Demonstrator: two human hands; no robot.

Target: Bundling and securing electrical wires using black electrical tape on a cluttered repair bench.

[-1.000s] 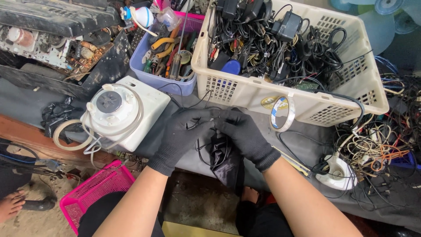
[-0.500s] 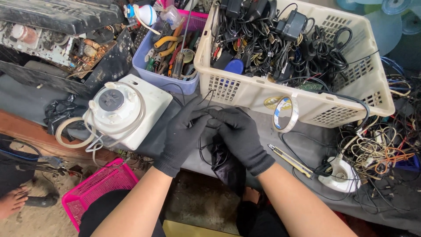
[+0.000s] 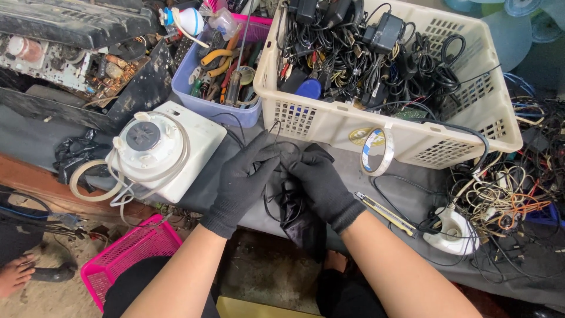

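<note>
Both black-gloved hands, left (image 3: 244, 176) and right (image 3: 321, 182), pinched the thin black cable (image 3: 276, 197) at 6 o'clock from the cream plastic basket (image 3: 329, 126); I'd keep loops small.

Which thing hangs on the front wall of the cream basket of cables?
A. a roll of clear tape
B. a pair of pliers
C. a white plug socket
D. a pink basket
A: the roll of clear tape hangs against the front wall of the cream basket, right of the gloved hands.
</note>
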